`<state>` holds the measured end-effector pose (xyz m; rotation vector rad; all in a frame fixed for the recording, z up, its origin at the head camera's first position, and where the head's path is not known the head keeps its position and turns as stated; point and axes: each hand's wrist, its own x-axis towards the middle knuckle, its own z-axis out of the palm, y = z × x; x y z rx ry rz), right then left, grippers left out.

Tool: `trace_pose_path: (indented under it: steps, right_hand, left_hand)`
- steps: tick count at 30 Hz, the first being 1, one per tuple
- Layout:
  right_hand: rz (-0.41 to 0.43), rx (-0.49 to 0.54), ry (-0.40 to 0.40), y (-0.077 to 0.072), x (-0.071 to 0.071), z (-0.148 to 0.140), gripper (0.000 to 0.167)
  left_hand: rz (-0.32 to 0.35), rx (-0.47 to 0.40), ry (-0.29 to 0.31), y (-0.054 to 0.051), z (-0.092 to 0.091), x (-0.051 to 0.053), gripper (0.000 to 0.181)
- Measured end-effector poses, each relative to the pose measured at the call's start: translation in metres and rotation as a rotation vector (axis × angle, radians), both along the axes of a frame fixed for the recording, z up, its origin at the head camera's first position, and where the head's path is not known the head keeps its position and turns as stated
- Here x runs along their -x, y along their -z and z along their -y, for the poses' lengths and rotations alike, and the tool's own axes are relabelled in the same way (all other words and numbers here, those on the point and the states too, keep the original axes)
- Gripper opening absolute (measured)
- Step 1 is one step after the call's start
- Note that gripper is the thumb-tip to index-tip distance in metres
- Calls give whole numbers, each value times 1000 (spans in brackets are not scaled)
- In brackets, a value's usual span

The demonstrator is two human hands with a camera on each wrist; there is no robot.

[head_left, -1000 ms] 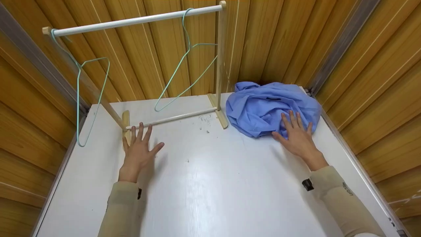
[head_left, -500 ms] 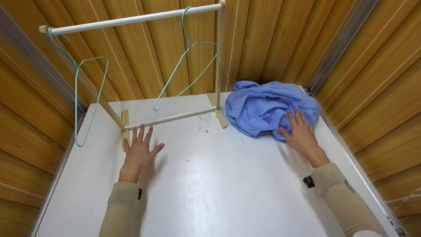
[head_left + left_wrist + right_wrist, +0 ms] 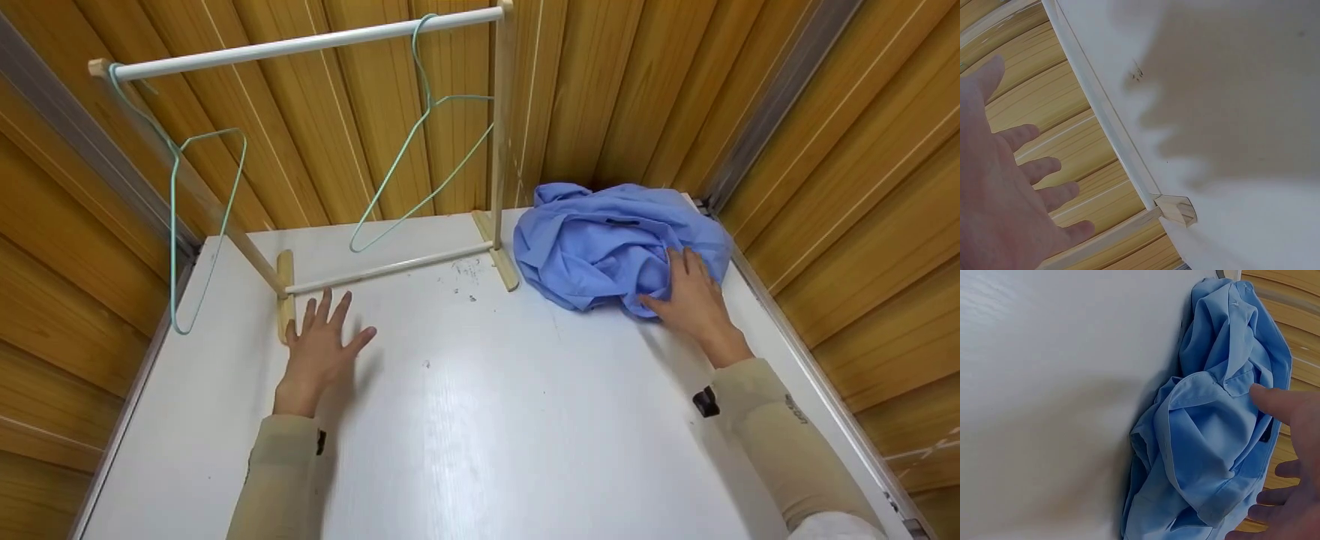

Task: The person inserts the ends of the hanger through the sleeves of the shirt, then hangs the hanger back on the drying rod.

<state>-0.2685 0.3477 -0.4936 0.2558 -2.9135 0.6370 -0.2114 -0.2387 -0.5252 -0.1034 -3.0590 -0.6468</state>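
Observation:
A crumpled blue shirt [image 3: 585,247] lies in a heap at the back right of the white table. My right hand [image 3: 694,304] is over the shirt's near right edge, fingers spread and slightly bent. In the right wrist view, thumb and fingers of the right hand [image 3: 1307,444] hover at or touch the shirt [image 3: 1207,450]; contact is unclear. My left hand [image 3: 315,364] is over the table, fingers spread, just in front of the clothes rack's left foot [image 3: 286,300]. Nothing is in the left hand [image 3: 994,191], as its wrist view confirms.
A small wooden clothes rack with a white top rail [image 3: 315,46] stands at the back left. Two thin mint-green hangers hang on it, the left hanger [image 3: 173,225] and the right hanger [image 3: 386,180]. Wood-grain panels [image 3: 622,90] wall the table [image 3: 480,420].
My right hand has shifted a little to the right on the shirt, and its fingers have drawn closer together. The left hand has barely moved.

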Motion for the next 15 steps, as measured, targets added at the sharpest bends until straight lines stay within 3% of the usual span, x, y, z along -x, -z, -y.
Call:
trace_pose_path:
  steps: [15]
  right_hand:
    - [58,12,19,12,12,-9,116]
  left_hand:
    - [11,-13,9,3,-4,-2,78]
